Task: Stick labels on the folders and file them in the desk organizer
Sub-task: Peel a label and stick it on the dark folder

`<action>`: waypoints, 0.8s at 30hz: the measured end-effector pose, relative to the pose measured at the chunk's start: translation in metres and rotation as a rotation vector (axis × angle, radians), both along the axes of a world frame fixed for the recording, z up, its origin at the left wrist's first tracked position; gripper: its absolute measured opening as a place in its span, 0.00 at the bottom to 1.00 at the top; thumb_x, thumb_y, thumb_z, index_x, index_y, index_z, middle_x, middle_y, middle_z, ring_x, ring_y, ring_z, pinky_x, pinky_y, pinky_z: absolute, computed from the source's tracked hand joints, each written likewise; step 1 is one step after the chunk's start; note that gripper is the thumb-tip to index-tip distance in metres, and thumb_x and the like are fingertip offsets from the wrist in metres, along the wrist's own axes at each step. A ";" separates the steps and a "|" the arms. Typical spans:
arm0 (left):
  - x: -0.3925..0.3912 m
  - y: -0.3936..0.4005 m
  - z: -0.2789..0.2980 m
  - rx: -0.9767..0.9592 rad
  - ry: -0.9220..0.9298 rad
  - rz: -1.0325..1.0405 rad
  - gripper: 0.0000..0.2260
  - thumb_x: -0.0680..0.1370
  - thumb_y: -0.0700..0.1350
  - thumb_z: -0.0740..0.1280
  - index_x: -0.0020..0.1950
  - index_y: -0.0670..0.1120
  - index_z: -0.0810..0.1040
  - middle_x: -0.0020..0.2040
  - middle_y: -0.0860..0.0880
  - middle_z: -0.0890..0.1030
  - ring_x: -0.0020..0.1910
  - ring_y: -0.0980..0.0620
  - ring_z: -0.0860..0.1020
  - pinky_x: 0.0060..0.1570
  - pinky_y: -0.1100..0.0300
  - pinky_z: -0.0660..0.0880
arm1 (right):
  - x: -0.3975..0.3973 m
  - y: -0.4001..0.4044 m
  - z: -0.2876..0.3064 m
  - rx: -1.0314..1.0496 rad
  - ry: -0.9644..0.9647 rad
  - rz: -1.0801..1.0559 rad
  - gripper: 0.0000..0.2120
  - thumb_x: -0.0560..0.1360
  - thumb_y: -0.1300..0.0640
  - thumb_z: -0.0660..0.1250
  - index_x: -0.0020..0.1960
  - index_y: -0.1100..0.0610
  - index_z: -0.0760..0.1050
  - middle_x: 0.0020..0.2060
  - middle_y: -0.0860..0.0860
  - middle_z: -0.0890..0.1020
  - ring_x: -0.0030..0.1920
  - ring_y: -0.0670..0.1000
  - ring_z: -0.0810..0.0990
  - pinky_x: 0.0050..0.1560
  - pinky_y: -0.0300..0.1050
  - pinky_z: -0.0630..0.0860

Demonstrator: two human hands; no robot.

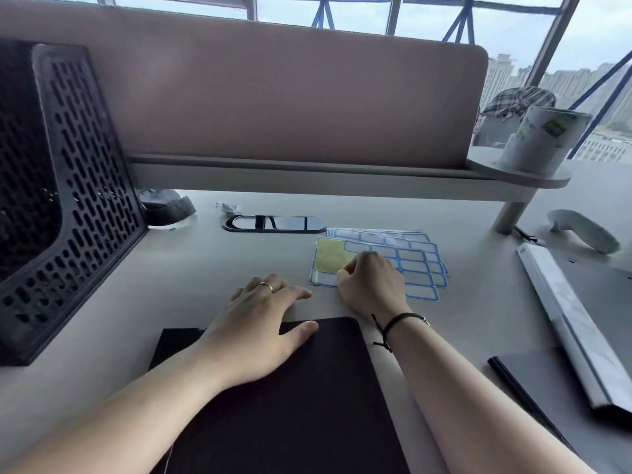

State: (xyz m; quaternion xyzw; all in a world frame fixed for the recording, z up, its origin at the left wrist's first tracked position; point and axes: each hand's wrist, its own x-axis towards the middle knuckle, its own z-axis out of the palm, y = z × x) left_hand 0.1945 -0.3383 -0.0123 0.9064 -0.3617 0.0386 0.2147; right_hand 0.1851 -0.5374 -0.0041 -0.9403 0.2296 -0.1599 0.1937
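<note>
A dark folder (301,398) lies flat on the desk right in front of me. My left hand (263,319) rests open on its top edge, fingers spread, a ring on one finger. Beyond it lies a stack of label sheets (415,265) with blue-bordered white labels; the top sheet's upper left shows bare yellow backing (333,256). My right hand (371,282) sits on that sheet with fingers curled, pinching at a label by the backing's edge. The black perforated desk organizer (78,186) stands at the far left.
More folders, one grey with a clear spine (574,330), lie at the right. A cable port (273,223) is set into the desk behind the labels. A raised shelf (307,176) with a partition runs across the back, a white cylinder (543,138) at its right end.
</note>
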 end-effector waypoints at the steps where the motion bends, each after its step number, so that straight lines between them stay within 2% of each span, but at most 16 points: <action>1: 0.000 0.000 0.000 -0.001 0.001 -0.001 0.25 0.76 0.67 0.59 0.71 0.60 0.70 0.61 0.61 0.71 0.64 0.58 0.67 0.68 0.60 0.64 | 0.001 -0.001 -0.001 -0.010 0.008 0.007 0.08 0.71 0.58 0.62 0.35 0.58 0.75 0.32 0.51 0.79 0.35 0.56 0.76 0.36 0.45 0.71; 6: 0.000 0.000 0.000 -0.010 0.012 -0.003 0.24 0.76 0.66 0.60 0.70 0.60 0.70 0.60 0.62 0.71 0.63 0.58 0.67 0.67 0.59 0.64 | 0.003 -0.002 -0.002 -0.039 0.027 0.019 0.10 0.71 0.56 0.63 0.32 0.56 0.71 0.28 0.49 0.72 0.29 0.52 0.68 0.29 0.42 0.62; 16: -0.001 0.000 0.001 -0.011 0.020 -0.003 0.23 0.77 0.66 0.60 0.71 0.61 0.69 0.62 0.62 0.70 0.64 0.59 0.65 0.69 0.59 0.63 | 0.006 -0.002 -0.001 0.033 0.080 0.006 0.10 0.72 0.57 0.60 0.32 0.54 0.66 0.30 0.49 0.70 0.31 0.54 0.68 0.33 0.44 0.64; 20: -0.001 0.001 0.001 -0.010 0.020 -0.006 0.23 0.77 0.66 0.59 0.71 0.61 0.69 0.60 0.63 0.70 0.63 0.60 0.66 0.68 0.59 0.64 | 0.008 -0.003 0.005 0.203 0.109 -0.002 0.09 0.70 0.56 0.59 0.33 0.53 0.63 0.32 0.50 0.70 0.34 0.56 0.67 0.38 0.45 0.65; 22: -0.001 0.001 0.002 -0.010 0.020 -0.009 0.23 0.77 0.66 0.59 0.71 0.61 0.69 0.60 0.63 0.70 0.63 0.60 0.66 0.67 0.59 0.64 | 0.006 -0.004 0.009 0.356 0.068 0.013 0.08 0.68 0.56 0.58 0.32 0.52 0.62 0.31 0.49 0.68 0.32 0.54 0.65 0.35 0.43 0.63; 24: -0.001 0.002 0.002 -0.013 0.022 -0.010 0.23 0.77 0.65 0.60 0.71 0.61 0.69 0.60 0.63 0.70 0.63 0.60 0.66 0.67 0.59 0.65 | 0.006 -0.007 0.015 0.467 0.047 0.017 0.11 0.72 0.59 0.58 0.32 0.53 0.61 0.31 0.50 0.66 0.31 0.52 0.62 0.28 0.39 0.61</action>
